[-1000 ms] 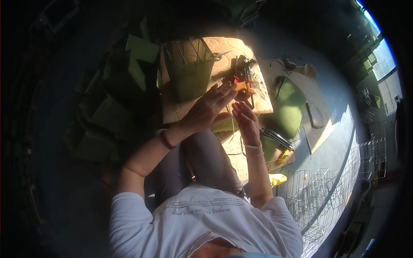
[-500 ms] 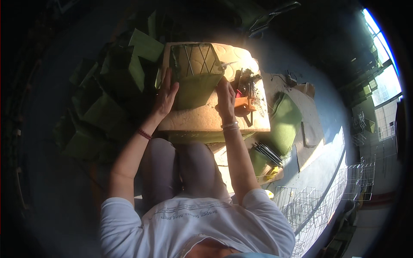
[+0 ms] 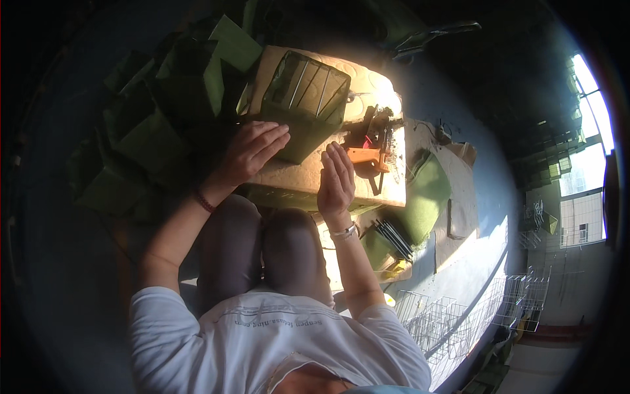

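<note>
A pale, patterned table (image 3: 295, 177) stands before the knees, its right part in strong sun. On it rests a green box (image 3: 300, 136), tilted in view, bars along its far side. The left hand (image 3: 256, 151) overlaps the box's lower left, fingers extended and grasping nothing; contact is unclear. The right hand (image 3: 337, 180) is raised beside it, fingers straight and released. An orange tool (image 3: 367, 156) lies to the right. Green boxes (image 3: 147, 134) crowd the dim left; wire racks (image 3: 440, 322) stand on the floor (image 3: 492, 187), below a bright window (image 3: 584, 171).
</note>
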Motion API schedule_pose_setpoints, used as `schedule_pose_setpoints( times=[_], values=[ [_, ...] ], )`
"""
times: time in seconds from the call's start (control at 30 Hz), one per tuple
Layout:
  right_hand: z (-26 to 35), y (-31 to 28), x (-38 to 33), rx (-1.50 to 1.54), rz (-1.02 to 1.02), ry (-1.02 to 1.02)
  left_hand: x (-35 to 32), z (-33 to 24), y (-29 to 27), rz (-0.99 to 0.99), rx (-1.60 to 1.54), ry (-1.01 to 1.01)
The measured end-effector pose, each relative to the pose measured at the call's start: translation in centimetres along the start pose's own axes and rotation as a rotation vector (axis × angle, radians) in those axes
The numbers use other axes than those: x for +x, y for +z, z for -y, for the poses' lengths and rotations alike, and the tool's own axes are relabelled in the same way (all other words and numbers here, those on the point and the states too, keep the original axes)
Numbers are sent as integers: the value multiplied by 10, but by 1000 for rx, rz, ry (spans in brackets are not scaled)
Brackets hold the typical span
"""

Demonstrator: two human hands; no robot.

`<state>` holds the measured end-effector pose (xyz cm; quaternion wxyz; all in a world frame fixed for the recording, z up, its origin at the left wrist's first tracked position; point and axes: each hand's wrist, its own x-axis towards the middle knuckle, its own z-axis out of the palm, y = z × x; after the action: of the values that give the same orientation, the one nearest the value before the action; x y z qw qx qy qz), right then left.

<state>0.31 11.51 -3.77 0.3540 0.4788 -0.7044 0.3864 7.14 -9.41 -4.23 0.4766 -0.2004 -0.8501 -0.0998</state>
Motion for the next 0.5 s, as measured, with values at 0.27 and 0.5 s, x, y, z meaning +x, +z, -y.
schedule_pose_setpoints(
  times=[0.27, 0.5],
  values=[
    [-14, 21, 23, -136, 140, -198, 20, 10, 8, -14, 91, 87],
    [-13, 25, 34, -192, 147, -163, 32, 13, 4, -61, 56, -22]
  ],
)
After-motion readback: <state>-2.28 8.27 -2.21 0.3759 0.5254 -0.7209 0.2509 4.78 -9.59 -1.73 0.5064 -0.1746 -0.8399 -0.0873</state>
